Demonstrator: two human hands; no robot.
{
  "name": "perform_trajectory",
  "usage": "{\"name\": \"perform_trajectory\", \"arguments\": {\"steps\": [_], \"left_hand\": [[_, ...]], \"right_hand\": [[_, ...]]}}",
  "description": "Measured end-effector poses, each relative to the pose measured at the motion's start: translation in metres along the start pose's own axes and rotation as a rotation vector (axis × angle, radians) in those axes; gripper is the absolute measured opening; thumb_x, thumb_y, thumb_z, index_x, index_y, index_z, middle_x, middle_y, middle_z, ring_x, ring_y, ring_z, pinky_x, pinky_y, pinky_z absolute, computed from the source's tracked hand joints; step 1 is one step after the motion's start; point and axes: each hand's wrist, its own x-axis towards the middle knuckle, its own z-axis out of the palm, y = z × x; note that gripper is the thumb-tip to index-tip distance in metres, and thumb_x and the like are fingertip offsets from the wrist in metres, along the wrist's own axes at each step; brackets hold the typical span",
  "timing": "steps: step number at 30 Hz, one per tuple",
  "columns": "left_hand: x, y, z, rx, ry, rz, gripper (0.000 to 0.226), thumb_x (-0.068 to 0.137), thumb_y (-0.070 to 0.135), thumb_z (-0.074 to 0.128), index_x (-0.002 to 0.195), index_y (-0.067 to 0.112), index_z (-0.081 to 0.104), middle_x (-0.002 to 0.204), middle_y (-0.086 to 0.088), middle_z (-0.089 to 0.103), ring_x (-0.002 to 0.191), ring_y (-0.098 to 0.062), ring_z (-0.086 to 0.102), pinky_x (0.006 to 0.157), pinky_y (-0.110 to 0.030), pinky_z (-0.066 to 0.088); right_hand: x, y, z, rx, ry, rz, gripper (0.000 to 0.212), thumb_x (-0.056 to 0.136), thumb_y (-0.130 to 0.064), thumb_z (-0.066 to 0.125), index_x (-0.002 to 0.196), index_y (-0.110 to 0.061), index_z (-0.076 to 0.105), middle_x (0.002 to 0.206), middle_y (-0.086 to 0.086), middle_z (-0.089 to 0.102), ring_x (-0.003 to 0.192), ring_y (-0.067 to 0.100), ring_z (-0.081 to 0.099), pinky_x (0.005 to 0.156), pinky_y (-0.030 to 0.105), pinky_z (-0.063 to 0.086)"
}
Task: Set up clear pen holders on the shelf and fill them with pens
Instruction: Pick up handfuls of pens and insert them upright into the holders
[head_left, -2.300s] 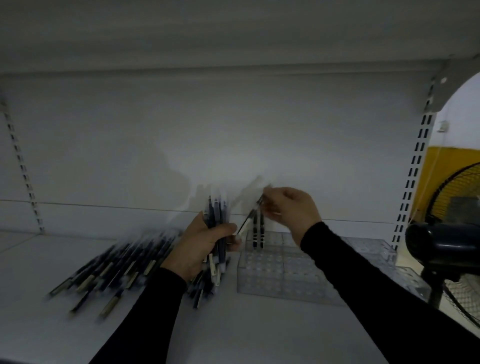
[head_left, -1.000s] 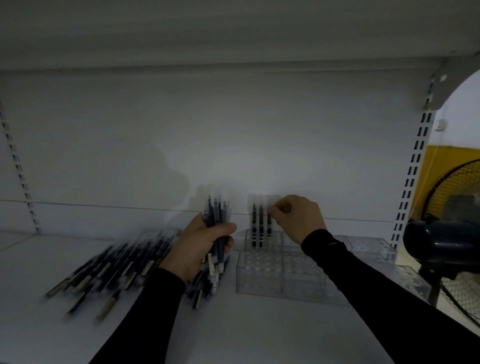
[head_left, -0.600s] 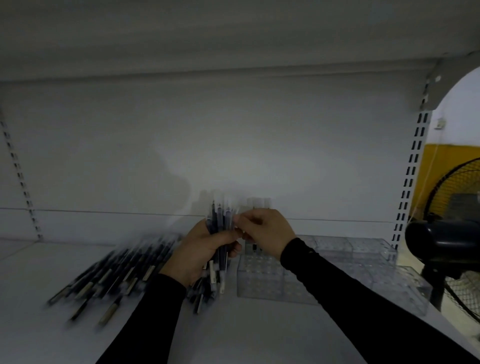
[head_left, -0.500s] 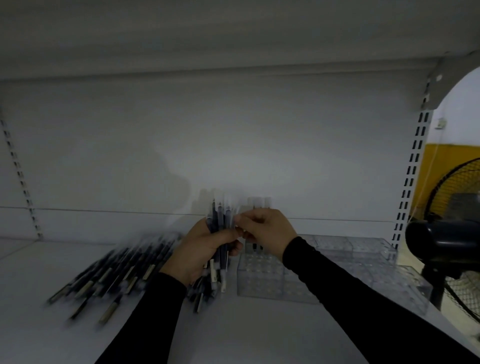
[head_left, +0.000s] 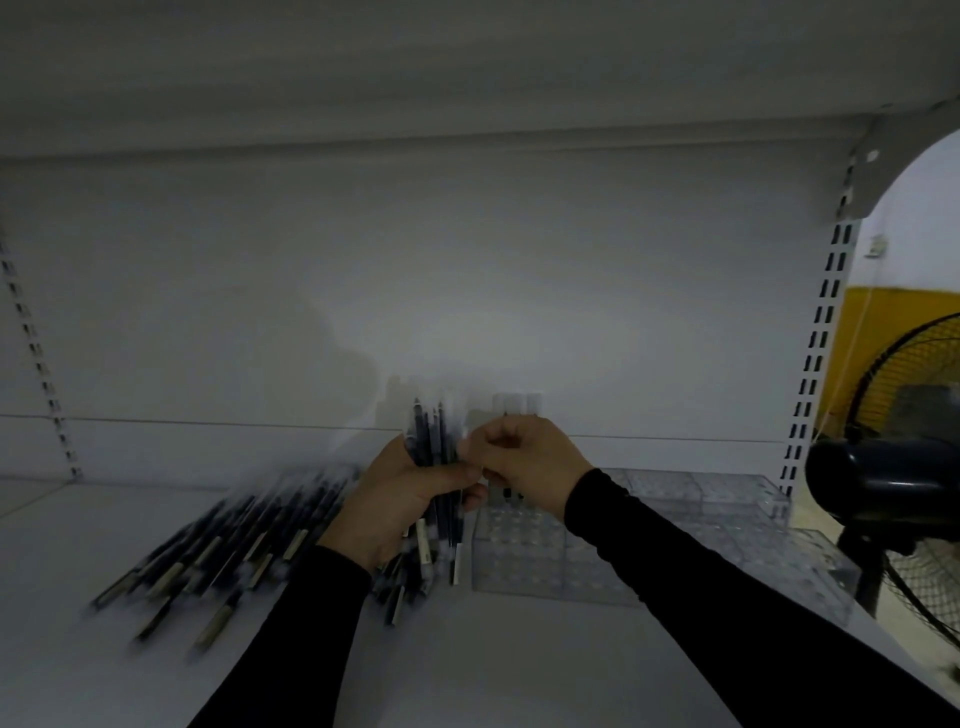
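Clear pen holder (head_left: 524, 551) abandoned, right hand (head_left: 524, 462) returned to left-hand (head_left: 400, 499) bundle (head_left: 434, 441).

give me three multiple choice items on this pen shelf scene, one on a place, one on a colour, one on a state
1. Where does the loose pile of pens lie on the shelf?
A. left of the hands
B. inside the clear holder
C. right of the fan

2. What colour are the sleeves?
A. white
B. black
C. yellow

3. What is the left hand doing?
A. lying flat on the shelf
B. hanging idle
C. gripping a bundle of pens

Answers:
1 A, the pile spreads out left of both hands, away from the clear holder.
2 B, both forearms are in black.
3 C, its fingers curl round the upright bundle, which the right hand reaches toward.
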Motion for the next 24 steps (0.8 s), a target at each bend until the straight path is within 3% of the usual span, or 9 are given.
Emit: {"name": "perform_trajectory", "arguments": {"steps": [6, 8, 10, 13, 17, 24], "left_hand": [[0.005, -0.005, -0.004, 0.044, 0.06, -0.027, 0.03, 0.081, 0.019, 0.077, 0.108, 0.008, 0.072, 0.1, -0.012, 0.075, 0.096, -0.031, 0.071, 0.091, -0.044, 0.054], [0.007, -0.006, -0.007, 0.089, 0.145, -0.037, 0.022, 0.084, 0.015, 0.075, 0.104, 0.007, 0.07, 0.095, -0.014, 0.075, 0.091, -0.031, 0.071, 0.085, -0.044, 0.057], [0.008, -0.007, -0.008, 0.013, 0.194, -0.06, 0.021, 0.086, 0.008, 0.072, 0.103, -0.002, 0.066, 0.085, -0.016, 0.073, 0.077, -0.028, 0.073, 0.07, -0.036, 0.06], [0.007, -0.004, -0.006, -0.049, 0.206, -0.045, 0.011, 0.088, 0.0, 0.067, 0.097, -0.005, 0.063, 0.067, -0.013, 0.067, 0.057, -0.024, 0.068, 0.057, -0.029, 0.057], [0.008, -0.005, -0.006, -0.042, 0.2, -0.049, 0.014, 0.088, 0.001, 0.067, 0.099, -0.007, 0.062, 0.063, -0.011, 0.067, 0.056, -0.023, 0.067, 0.058, -0.03, 0.058], [0.008, -0.007, -0.007, -0.057, 0.195, -0.06, 0.017, 0.087, 0.001, 0.068, 0.099, -0.01, 0.062, 0.068, -0.018, 0.066, 0.056, -0.023, 0.066, 0.057, -0.03, 0.057]], "right_hand": [[0.006, -0.002, -0.01, 0.044, 0.183, -0.005, 0.019, 0.089, -0.023, 0.065, 0.073, -0.013, 0.067, 0.07, 0.003, 0.066, 0.066, 0.016, 0.061, 0.069, 0.031, 0.055], [0.009, -0.01, -0.02, 0.203, 0.263, -0.005, 0.018, 0.092, -0.019, 0.062, 0.076, -0.01, 0.066, 0.072, 0.005, 0.067, 0.066, 0.019, 0.062, 0.071, 0.033, 0.056], [0.011, -0.017, -0.033, 0.254, 0.336, -0.056, 0.018, 0.094, -0.015, 0.059, 0.078, -0.009, 0.066, 0.077, 0.008, 0.068, 0.067, 0.02, 0.065, 0.074, 0.036, 0.058], [0.014, -0.014, -0.051, 0.013, 0.445, -0.199, 0.015, 0.093, -0.02, 0.06, 0.088, -0.009, 0.068, 0.084, 0.007, 0.071, 0.069, 0.019, 0.071, 0.073, 0.034, 0.059], [0.018, -0.003, -0.055, -0.267, 0.509, -0.253, 0.014, 0.093, -0.026, 0.06, 0.095, -0.015, 0.069, 0.084, -0.001, 0.071, 0.075, 0.014, 0.07, 0.078, 0.031, 0.058], [0.027, 0.004, -0.044, -0.305, 0.495, -0.268, 0.017, 0.094, -0.023, 0.059, 0.1, -0.011, 0.07, 0.09, 0.004, 0.071, 0.081, 0.021, 0.069, 0.084, 0.04, 0.057]]}}
